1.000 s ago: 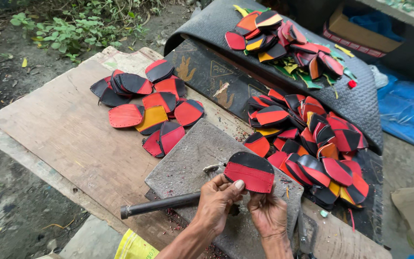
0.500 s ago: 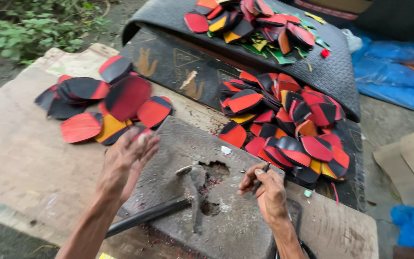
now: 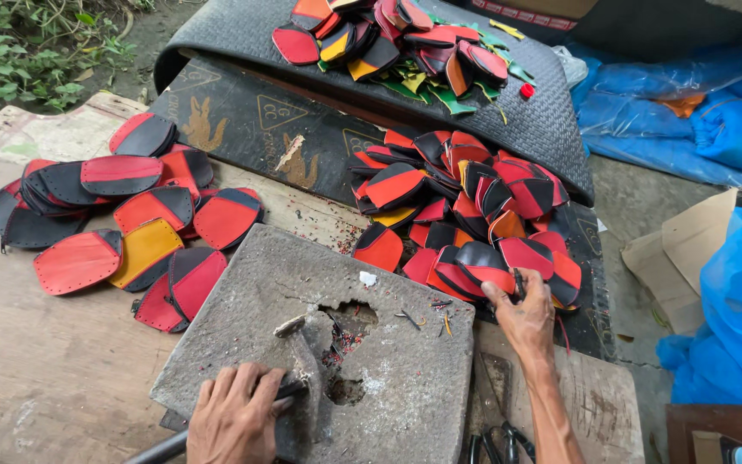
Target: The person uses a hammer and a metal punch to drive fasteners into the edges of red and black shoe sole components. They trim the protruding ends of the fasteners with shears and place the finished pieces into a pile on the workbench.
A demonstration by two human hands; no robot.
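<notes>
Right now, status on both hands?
Left hand on hammer handle. Right hand gripping a thin dark tool, reaching the red-black leather pieces. Grey stone slab between, nothing blocking.

Rough grey stone slab, matt stitched leather pieces, weathered wooden board.

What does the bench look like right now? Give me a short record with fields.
Left hand: gripping the hammer handle on the grey slab
Right hand: on a red and black piece at the near edge of the right pile
Slab: worn hole near its middle
Left pile: on the wooden board
Far pile: on the black mat
</notes>
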